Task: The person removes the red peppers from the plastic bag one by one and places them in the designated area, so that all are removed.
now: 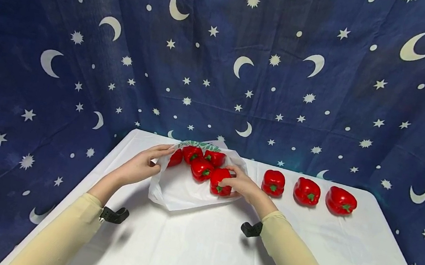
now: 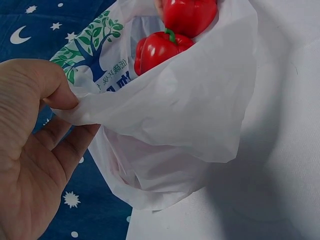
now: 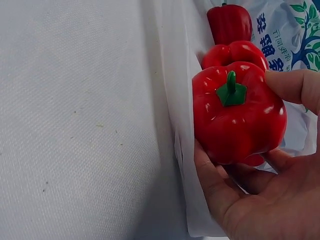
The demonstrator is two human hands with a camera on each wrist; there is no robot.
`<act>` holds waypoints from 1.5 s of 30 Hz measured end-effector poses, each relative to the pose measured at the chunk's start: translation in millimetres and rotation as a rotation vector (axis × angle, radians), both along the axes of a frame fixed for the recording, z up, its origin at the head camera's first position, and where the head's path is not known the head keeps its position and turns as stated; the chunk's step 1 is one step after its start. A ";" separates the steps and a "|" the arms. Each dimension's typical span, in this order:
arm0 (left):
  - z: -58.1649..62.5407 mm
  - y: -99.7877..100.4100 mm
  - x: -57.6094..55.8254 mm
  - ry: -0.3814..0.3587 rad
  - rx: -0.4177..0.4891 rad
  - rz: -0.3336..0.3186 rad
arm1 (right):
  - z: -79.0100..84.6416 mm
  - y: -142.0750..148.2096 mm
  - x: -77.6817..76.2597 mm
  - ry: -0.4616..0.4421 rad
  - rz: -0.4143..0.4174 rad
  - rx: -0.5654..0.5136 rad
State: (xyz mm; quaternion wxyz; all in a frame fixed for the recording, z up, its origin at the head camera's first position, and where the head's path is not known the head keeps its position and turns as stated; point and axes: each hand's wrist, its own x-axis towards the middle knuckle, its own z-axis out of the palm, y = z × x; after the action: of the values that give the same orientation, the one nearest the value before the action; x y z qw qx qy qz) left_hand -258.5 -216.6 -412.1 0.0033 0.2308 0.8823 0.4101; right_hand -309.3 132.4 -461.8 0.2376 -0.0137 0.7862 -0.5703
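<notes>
A white plastic bag [image 1: 179, 191] with a green and blue tree print lies with its mouth spread on the table. My left hand [image 1: 142, 165] pinches the bag's edge between thumb and fingers, plain in the left wrist view. Inside the mouth, my right hand [image 3: 265, 185] grips a red bell pepper [image 3: 240, 120] with a green stem, thumb on one side and fingers around the other. Several more red peppers [image 1: 202, 169] sit in the bag behind and left of it. In the left wrist view, one pepper [image 2: 157, 51] shows past the bag's edge.
To the right of the bag, three red bell peppers stand in a row: a near one [image 1: 273, 183], a middle one [image 1: 307, 192] and a far-right one [image 1: 341, 201]. The white-covered table [image 1: 187, 255] ends at a blue curtain [image 1: 214, 60] with moons and stars.
</notes>
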 end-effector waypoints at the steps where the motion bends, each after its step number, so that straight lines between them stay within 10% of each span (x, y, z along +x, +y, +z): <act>1: 0.1 0.1 -0.2 0.000 0.003 -0.001 | -0.1 0.0 -0.5 0.003 0.000 0.000; 45: -4.5 -2.8 0.2 0.019 0.023 -0.017 | 9.8 9.5 18.2 0.009 0.041 -0.076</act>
State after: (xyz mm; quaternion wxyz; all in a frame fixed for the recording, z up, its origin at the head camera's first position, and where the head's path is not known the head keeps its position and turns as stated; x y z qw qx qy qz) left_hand -258.2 -219.4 -416.6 -0.0044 0.2422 0.8756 0.4178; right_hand -291.1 141.9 -452.1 0.2450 -0.0413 0.7647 -0.5946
